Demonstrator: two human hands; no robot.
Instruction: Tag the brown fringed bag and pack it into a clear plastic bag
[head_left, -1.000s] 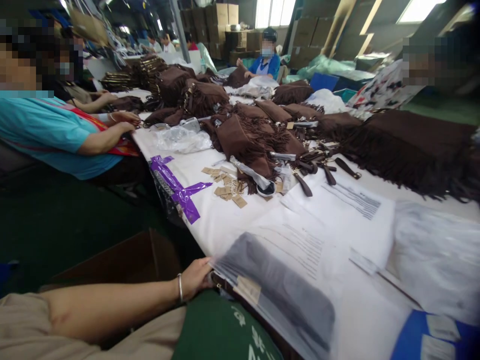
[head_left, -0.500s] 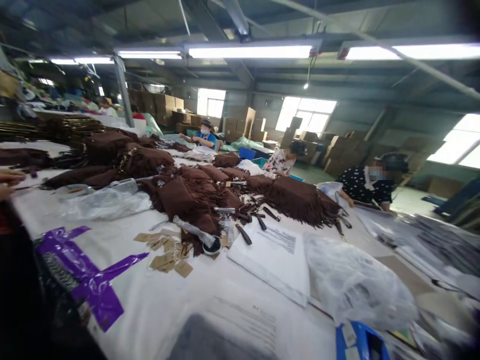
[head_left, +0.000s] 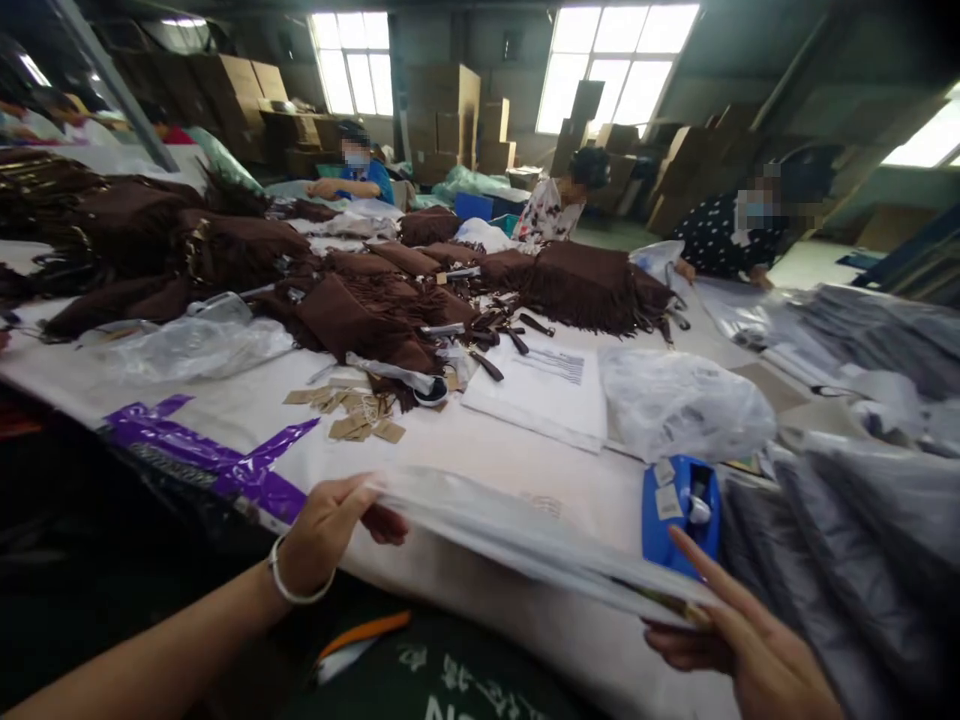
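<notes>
A translucent plastic bag (head_left: 510,530) is stretched between my two hands above the near edge of the table. My left hand (head_left: 334,520), with a white bangle on the wrist, pinches its left end. My right hand (head_left: 739,620) grips the other end between thumb and fingers, index finger pointing outward. Something dark and gold-coloured shows inside the bag near my right fingers; its kind is not clear. Just beyond that hand stands a blue tape dispenser (head_left: 679,510), partly covered by the bag and the finger.
Brown fringed bags (head_left: 375,300) lie heaped across the table, with dark straps (head_left: 487,365) and tan tags (head_left: 360,415) in front. Purple tape (head_left: 225,460) marks the left edge. Grey bagged pieces (head_left: 847,530) are stacked at right. Several people work at the far side.
My view has tipped downward. Both my hands have come into the foreground with the plastic bag held between them. The grey stack at right shows more fully.
</notes>
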